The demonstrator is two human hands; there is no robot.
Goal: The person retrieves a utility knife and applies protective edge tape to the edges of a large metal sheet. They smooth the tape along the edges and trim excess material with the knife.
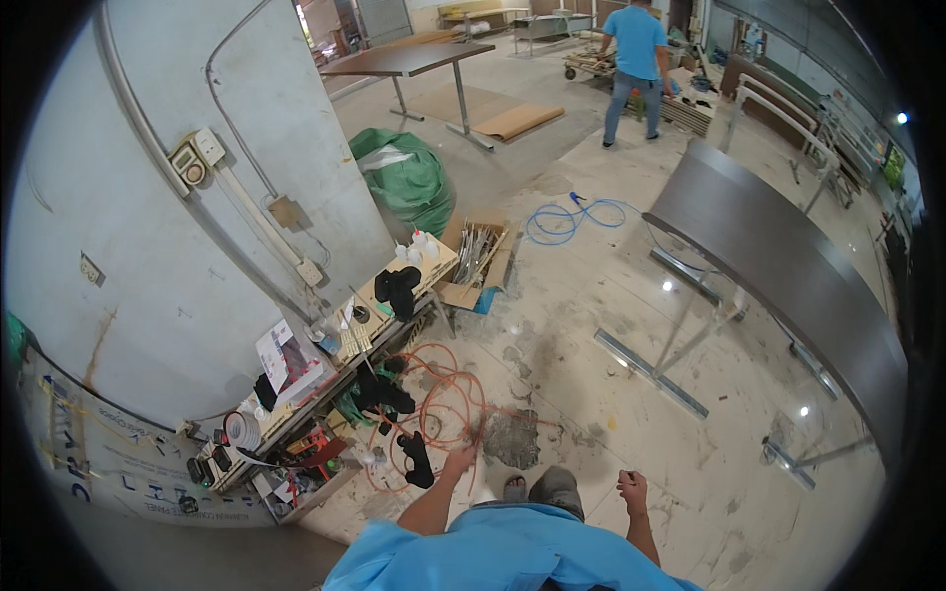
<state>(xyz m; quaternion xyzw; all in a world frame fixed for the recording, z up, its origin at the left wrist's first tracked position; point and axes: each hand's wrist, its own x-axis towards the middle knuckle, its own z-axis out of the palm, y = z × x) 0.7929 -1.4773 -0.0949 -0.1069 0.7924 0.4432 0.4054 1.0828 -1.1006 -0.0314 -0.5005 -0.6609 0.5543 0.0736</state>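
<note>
My left hand hangs low beside the bench, just right of a black tool-shaped object and next to a looped orange hose. Its fingers are too small and indistinct to show whether they grip the hose. On the right, my right hand is raised in front of my body with its fingers curled. A small dark spot shows at those fingertips; what it is cannot be made out. More black objects, perhaps tools, lie on the bench and below its edge.
A cardboard box of metal strips stands past the bench, near a green sack. At right is a dark-topped table with metal legs. A blue hose lies on the floor. Farther off, a person in blue faces away.
</note>
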